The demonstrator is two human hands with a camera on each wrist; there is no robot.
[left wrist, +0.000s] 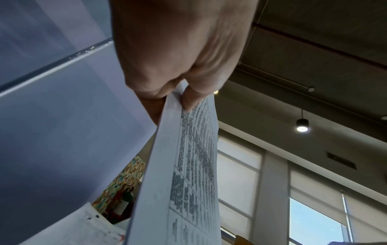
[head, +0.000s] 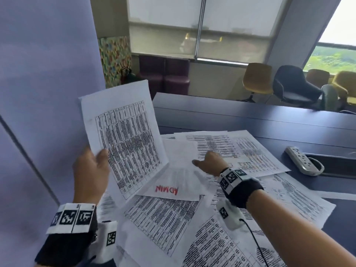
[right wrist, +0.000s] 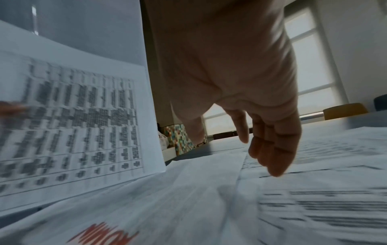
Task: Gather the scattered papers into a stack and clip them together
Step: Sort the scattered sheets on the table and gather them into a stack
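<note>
Up in the air at the left, the left hand (head: 90, 170) pinches a printed sheet (head: 127, 143) by its lower edge, thumb on the printed face and the other fingers (left wrist: 155, 109) behind it, so the sheet stands tilted above the desk (head: 250, 120). Its lower corner hangs over a paper marked ADMIN in red (head: 173, 182). The right hand (head: 210, 160) reaches forward low over the scattered papers (head: 240, 151), its fingers (right wrist: 274, 149) loosely apart and gently bent, holding nothing; whether the tips touch the paper below cannot be told. More printed sheets overlap across the near side of the desk. A white power strip (head: 302, 160) lies to the right, beyond the papers' edge. Both wrists wear dark bands with black-and-white markers. Behind the desk stand yellow and dark chairs (head: 258, 79) before shaded windows.
</note>
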